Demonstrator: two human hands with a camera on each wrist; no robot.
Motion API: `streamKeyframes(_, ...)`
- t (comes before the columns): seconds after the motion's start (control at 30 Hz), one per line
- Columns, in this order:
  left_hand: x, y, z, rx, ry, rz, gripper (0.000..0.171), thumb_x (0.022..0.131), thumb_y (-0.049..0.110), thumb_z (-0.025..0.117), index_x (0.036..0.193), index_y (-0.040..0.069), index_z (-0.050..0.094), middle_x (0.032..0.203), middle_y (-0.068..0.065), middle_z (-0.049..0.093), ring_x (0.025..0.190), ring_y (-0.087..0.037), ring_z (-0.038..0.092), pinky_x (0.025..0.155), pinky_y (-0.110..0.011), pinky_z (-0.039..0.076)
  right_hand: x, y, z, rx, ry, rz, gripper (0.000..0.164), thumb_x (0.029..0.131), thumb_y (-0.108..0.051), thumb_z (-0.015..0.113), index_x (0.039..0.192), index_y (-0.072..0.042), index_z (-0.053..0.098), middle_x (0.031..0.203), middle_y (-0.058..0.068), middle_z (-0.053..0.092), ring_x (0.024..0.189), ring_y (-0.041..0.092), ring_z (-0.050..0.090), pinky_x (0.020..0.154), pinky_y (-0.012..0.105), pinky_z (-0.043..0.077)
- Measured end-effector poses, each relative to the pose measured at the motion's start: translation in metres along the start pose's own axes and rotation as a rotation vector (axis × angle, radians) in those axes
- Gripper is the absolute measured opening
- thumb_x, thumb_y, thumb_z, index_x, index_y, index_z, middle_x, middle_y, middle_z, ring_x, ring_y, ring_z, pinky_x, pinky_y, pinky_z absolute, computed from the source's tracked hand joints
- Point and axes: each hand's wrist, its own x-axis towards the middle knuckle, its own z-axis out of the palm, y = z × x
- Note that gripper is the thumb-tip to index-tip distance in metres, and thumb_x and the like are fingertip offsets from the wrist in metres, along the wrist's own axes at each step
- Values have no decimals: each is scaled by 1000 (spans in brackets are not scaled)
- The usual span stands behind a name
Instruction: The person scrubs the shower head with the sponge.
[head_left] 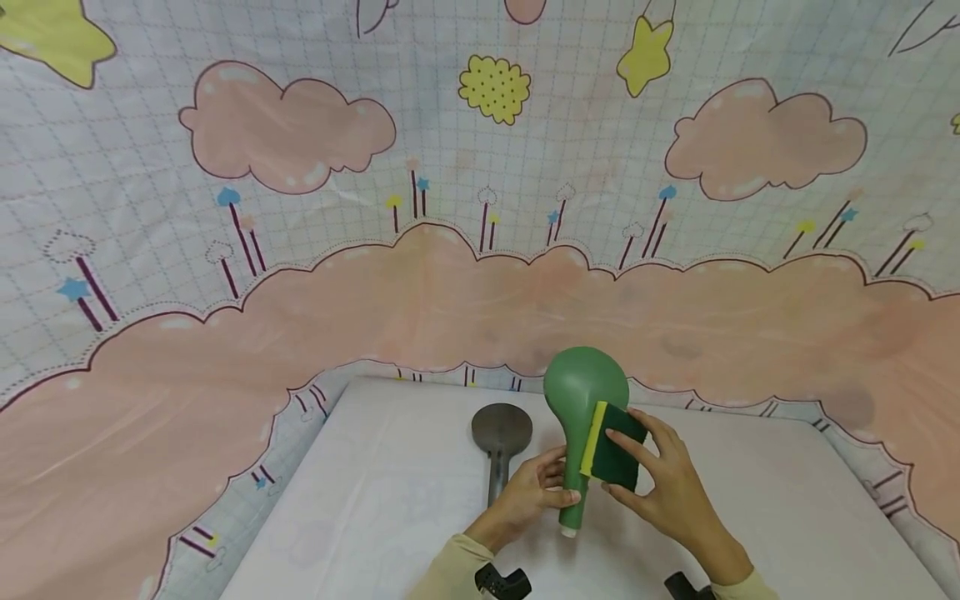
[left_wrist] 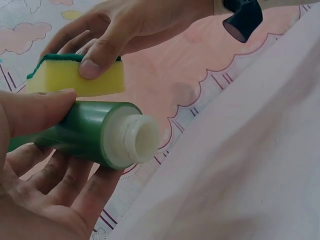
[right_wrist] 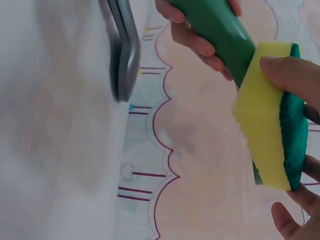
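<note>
My left hand (head_left: 527,497) grips the handle of a green shower head (head_left: 585,387), which stands raised with its round head at the top. A pale hollow connector (left_wrist: 142,140) ends its handle, near my left thumb in the left wrist view. My right hand (head_left: 678,492) pinches a yellow and dark green sponge (head_left: 618,450) between thumb and fingers. The sponge's yellow side (right_wrist: 262,110) lies against the green shower head where the handle widens. From the head view, the far side of the green head is hidden.
A grey shower head (head_left: 501,429) lies on the white table (head_left: 360,483), left of the green one, its handle partly behind my left hand. Behind the table hangs a patterned cloth (head_left: 450,308) with pink clouds. Both wrists carry black devices (head_left: 502,581).
</note>
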Motion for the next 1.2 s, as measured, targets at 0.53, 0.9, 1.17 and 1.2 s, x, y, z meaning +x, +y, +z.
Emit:
streamKeyframes(0.53, 0, 0, 1, 47, 37, 48, 58, 82, -3, 72, 135, 7, 48, 115, -7, 65, 99, -12, 61, 92, -29, 50, 5, 1, 3, 2, 74, 34, 68, 79, -61, 73, 133, -19, 62, 142, 23, 46, 123, 42, 46, 85, 64, 48)
streamKeyframes(0.9, 1, -1, 3, -29, 96, 29, 58, 87, -9, 63, 139, 8, 45, 132, -14, 59, 118, -23, 60, 97, -38, 52, -1, -7, 11, 7, 69, 48, 69, 80, -63, 70, 133, -19, 62, 143, 22, 45, 124, 40, 45, 85, 62, 51)
streamKeyframes(1.17, 1, -2, 4, 33, 178, 62, 53, 87, -4, 64, 136, 7, 48, 125, -14, 64, 109, -19, 62, 89, -31, 50, -3, -8, 13, 1, 64, 53, 70, 82, -69, 61, 132, -21, 62, 143, 22, 45, 125, 40, 45, 88, 63, 49)
streamKeyframes(1.2, 1, -2, 4, 29, 178, 69, 53, 87, -4, 64, 136, 6, 48, 124, -14, 64, 108, -20, 62, 88, -30, 50, -2, -8, 13, 3, 59, 60, 71, 82, -71, 58, 132, -21, 62, 144, 22, 45, 125, 40, 44, 89, 63, 48)
